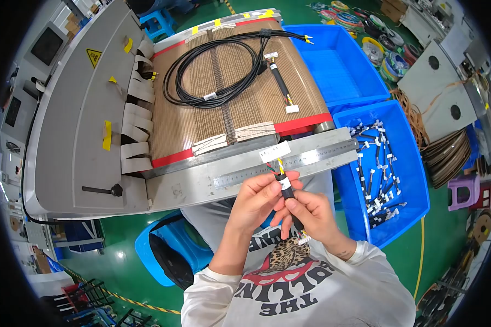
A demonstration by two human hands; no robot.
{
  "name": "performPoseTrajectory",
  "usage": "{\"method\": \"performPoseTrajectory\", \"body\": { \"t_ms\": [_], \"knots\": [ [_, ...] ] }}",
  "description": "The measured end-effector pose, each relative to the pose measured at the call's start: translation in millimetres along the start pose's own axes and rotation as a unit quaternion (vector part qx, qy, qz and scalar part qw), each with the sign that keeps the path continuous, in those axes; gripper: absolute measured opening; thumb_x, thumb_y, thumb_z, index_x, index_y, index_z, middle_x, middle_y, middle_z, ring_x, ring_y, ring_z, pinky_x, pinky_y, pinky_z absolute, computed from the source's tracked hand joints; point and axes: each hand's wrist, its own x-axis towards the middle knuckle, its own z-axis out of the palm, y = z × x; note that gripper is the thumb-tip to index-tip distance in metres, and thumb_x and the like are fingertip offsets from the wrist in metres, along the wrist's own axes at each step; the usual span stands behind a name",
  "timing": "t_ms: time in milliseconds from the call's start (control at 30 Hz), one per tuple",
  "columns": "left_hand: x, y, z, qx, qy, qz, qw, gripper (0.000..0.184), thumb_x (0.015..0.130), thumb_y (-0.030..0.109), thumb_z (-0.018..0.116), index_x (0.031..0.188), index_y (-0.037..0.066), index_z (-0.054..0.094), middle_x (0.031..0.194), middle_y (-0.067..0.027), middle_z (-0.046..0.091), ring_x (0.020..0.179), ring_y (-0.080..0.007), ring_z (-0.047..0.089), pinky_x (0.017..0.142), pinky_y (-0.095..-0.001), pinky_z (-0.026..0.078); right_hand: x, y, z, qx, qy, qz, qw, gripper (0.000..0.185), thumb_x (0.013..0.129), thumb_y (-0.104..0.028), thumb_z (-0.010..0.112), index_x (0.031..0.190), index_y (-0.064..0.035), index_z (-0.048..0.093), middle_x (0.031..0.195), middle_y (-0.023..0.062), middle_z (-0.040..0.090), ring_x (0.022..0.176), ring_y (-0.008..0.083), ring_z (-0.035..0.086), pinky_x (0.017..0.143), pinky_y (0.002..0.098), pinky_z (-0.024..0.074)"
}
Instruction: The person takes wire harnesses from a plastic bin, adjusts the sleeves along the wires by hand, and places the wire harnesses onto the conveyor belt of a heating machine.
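Between my hands, in front of my chest, is a short black-sleeved cable harness [287, 192] with a white label round it. Coloured wires come out of its upper end into a wide white connector [275, 152]. At its lower end, near my shirt, is a smaller white connector [304, 240]. My left hand [259, 197] pinches the sleeve beside the label. Lower down, the fingers of my right hand [312, 214] close round the same sleeve. A similar short harness [281, 87] lies on the brown mesh belt [185, 122], beside a coiled black cable [172, 71].
A metal ledge with a ruler [305, 158] runs along the belt's near edge. On the right, a blue bin [423, 191] holds several short harnesses, with another blue bin [338, 60] behind it. A grey machine housing [93, 98] stands left, and a blue stool [150, 256] below it.
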Motion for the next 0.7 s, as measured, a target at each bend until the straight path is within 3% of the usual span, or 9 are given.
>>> {"method": "performPoseTrajectory", "body": {
  "t_ms": [33,133,233,333,433,500,567,600,700],
  "knots": [
    [0,0,-1,-0.008,-0.003,-0.004,1.0,0.032,0.084,0.016,0.052,0.103,-0.009,0.052,0.097,-0.0198,0.058,0.07,-0.0154,0.058,0.06,-0.0246,0.049,0,0,0,0.007,-0.004,0.0,1.0,0.024,0.09,-0.013,0.038,0.09,0.0066,0.052,0.072,0.0165,0.061,0.05,0.016,0.058,0.047,0.0215,0.045],
    [1,-2,-8,0.006,-0.039,0.004,0.999,0.033,0.086,0.016,0.048,0.106,-0.009,0.05,0.095,-0.0168,0.058,0.065,-0.0178,0.058,0.041,-0.0313,0.047,-1,2,0,0.02,-0.006,0.001,1.0,0.024,0.091,-0.015,0.039,0.091,0.006,0.052,0.072,0.0146,0.062,0.05,0.0138,0.058,0.047,0.0203,0.0443],
    [1,-2,-8,0.008,-0.033,0.007,0.999,0.033,0.086,0.018,0.048,0.106,-0.009,0.051,0.093,-0.0158,0.059,0.069,-0.0169,0.058,0.051,-0.0291,0.049,-1,1,1,0.009,0.006,0.002,1.0,0.024,0.09,-0.012,0.038,0.089,0.0071,0.052,0.072,0.0176,0.061,0.048,0.0169,0.058,0.046,0.0225,0.0448],
    [2,2,7,0.083,0.048,0.047,0.994,0.034,0.086,0.023,0.05,0.101,-0.007,0.054,0.091,-0.0157,0.059,0.067,-0.0142,0.056,0.057,-0.0226,0.046,0,1,1,-0.008,0.011,0.002,1.0,0.024,0.09,-0.013,0.038,0.089,0.0069,0.052,0.072,0.0165,0.061,0.048,0.0158,0.057,0.046,0.0218,0.0443],
    [8,12,13,0.147,0.104,0.07,0.981,0.037,0.086,0.027,0.048,0.097,-0.007,0.055,0.091,-0.0162,0.059,0.067,-0.0151,0.056,0.06,-0.0243,0.046,0,2,-1,-0.035,0.004,0.01,0.999,0.024,0.09,-0.014,0.039,0.093,0.0061,0.052,0.073,0.0139,0.062,0.051,0.0133,0.058,0.047,0.02,0.0432],
    [10,24,16,0.192,0.115,0.051,0.973,0.036,0.087,0.027,0.046,0.093,-0.007,0.056,0.083,-0.0144,0.06,0.068,-0.0151,0.057,0.064,-0.026,0.046,2,4,-2,-0.067,-0.015,0.021,0.997,0.025,0.09,-0.016,0.04,0.098,0.0044,0.052,0.074,0.0111,0.062,0.054,0.0104,0.059,0.047,0.0183,0.0421],
    [11,33,15,0.208,0.138,0.023,0.968,0.035,0.087,0.026,0.046,0.092,-0.006,0.057,0.078,-0.0131,0.061,0.067,-0.0146,0.057,0.065,-0.0263,0.046,5,5,-5,-0.089,-0.028,0.035,0.995,0.028,0.091,-0.018,0.039,0.103,0.0043,0.051,0.078,0.0109,0.063,0.06,0.0109,0.06,0.05,0.019,0.0432],
    [16,35,13,0.205,0.144,0.057,0.966,0.033,0.088,0.024,0.044,0.091,-0.006,0.057,0.074,-0.0118,0.061,0.066,-0.0147,0.058,0.064,-0.0257,0.046,5,3,-11,-0.06,-0.046,0.05,0.996,0.031,0.091,-0.02,0.039,0.106,0.0047,0.051,0.083,0.011,0.063,0.07,0.0118,0.061,0.059,0.0203,0.0452],
    [19,45,5,0.176,0.153,0.086,0.969,0.033,0.089,0.025,0.044,0.095,-0.006,0.054,0.077,-0.0126,0.061,0.069,-0.0187,0.061,0.067,-0.0266,0.048,10,26,-36,-0.028,-0.081,0.044,0.995,0.033,0.091,-0.022,0.04,0.106,0.005,0.05,0.086,0.0107,0.063,0.079,0.0124,0.06,0.068,0.0218,0.0452]
  ]
}}
